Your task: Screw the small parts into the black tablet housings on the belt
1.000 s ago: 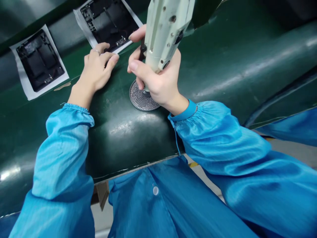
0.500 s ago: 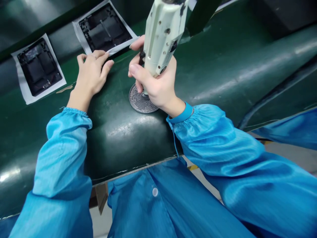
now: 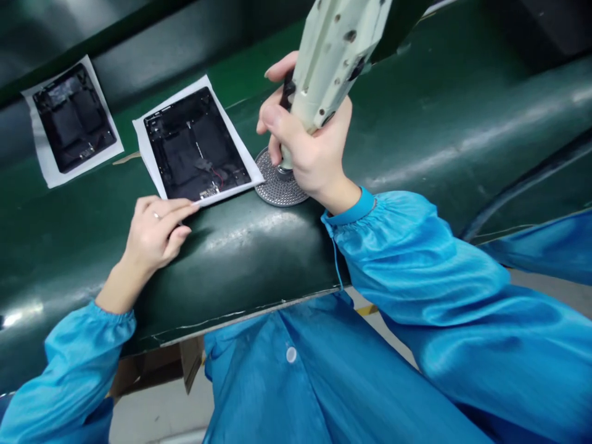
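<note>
My left hand point(image 3: 155, 231) lies with its fingers stretched out, fingertips on the near edge of a white sheet point(image 3: 147, 145); the thumb is apart. On that sheet lies a black tablet housing point(image 3: 198, 148) with a small circuit board and a thin red wire at its near end. My right hand point(image 3: 314, 139) is wrapped round a pale green hand-held tool point(image 3: 340, 49) with a black trigger; its top is out of view. Below the tool is a perforated round metal disc point(image 3: 282, 188), beside the sheet's right corner.
A second black tablet housing point(image 3: 76, 123) rests on another white sheet point(image 3: 39, 151) at the left. The dark green tabletop point(image 3: 416, 129) ends at a front edge near my body. A dark cable point(image 3: 518, 179) runs at the right, and a cardboard box point(image 3: 157, 367) shows below the table.
My left hand has drawn the nearer sheet with its tablet housing towards me. The right hand and the tool appear slightly further right. The other housing stays put.
</note>
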Tool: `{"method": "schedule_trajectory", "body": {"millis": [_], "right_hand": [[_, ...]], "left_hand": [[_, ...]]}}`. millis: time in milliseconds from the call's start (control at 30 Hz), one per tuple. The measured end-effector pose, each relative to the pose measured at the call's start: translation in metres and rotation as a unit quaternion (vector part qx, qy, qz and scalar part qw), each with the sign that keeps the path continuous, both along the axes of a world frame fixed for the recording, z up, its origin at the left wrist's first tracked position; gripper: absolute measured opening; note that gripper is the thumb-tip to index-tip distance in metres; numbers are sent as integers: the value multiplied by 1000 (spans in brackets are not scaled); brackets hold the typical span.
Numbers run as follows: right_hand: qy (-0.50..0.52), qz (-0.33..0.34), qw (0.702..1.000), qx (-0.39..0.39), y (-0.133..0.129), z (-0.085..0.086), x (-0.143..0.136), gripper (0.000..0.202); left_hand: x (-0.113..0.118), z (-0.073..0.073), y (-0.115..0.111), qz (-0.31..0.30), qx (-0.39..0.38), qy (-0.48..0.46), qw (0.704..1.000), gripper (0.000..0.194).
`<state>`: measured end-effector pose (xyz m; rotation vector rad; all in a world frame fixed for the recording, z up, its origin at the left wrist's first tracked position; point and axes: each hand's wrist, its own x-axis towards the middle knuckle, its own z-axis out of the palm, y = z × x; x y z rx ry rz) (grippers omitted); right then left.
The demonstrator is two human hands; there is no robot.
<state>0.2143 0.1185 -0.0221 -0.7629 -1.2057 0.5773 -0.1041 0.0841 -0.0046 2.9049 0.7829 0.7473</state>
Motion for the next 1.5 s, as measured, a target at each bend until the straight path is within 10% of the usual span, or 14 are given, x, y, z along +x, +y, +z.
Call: {"method": "schedule_trajectory", "body": {"millis": [400,567,700,1100,1500], "right_hand": [[37,5,999,-2,-11,13,-2,46],[83,7,996,28,-6,9,-3,51],[84,6,996,38,-7,8,-4,46],[60,1,991,121,-3,5,-6,40],[90,-20,994,52,-14,11,-10,62]], "left_hand": [[12,8,-43,-62,-10,-6,998,27],[50,6,-32,168,-23,-2,986,17],[72,-4,-26,271,-94,2,958,53],[97,-6,-38,162,-134,-97,973,14],[99,-15,-63,71,-126,-59,988,20]]}}
